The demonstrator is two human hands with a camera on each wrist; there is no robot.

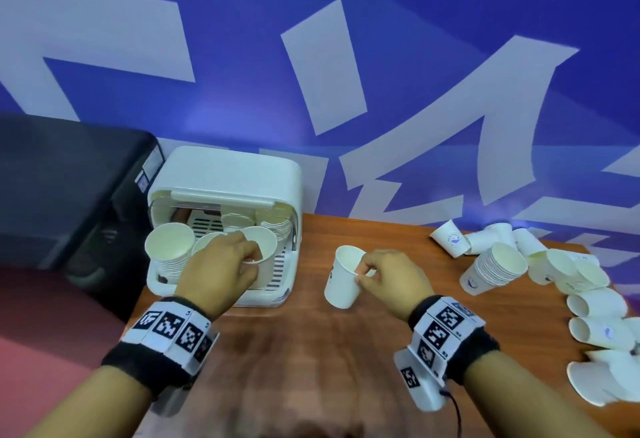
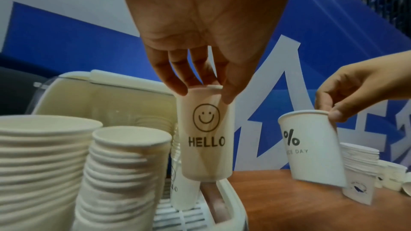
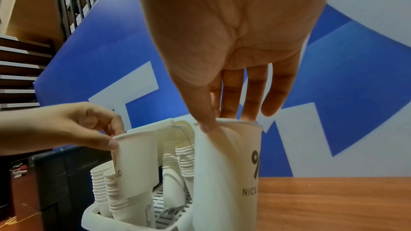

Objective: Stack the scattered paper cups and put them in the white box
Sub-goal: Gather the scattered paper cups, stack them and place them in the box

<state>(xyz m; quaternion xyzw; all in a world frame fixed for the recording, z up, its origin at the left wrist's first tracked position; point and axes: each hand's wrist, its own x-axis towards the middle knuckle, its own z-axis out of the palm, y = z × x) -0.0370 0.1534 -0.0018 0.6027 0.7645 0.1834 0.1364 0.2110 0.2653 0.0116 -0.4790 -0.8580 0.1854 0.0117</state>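
wooden table (image 1: 311,351) | blue-white wall (image 1: 415,39) | black unit (image 1: 62,178) left of table

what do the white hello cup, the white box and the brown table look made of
White cup printed with a smiley and HELLO, pinched at its rim by the left hand: thin matte paper, judging by its rolled rim and the light glowing through its wall.
White box: probably moulded plastic, smooth with rounded corners and a slatted floor.
Brown table: wood-grain surface with a slight sheen; solid wood or laminate, cannot tell.
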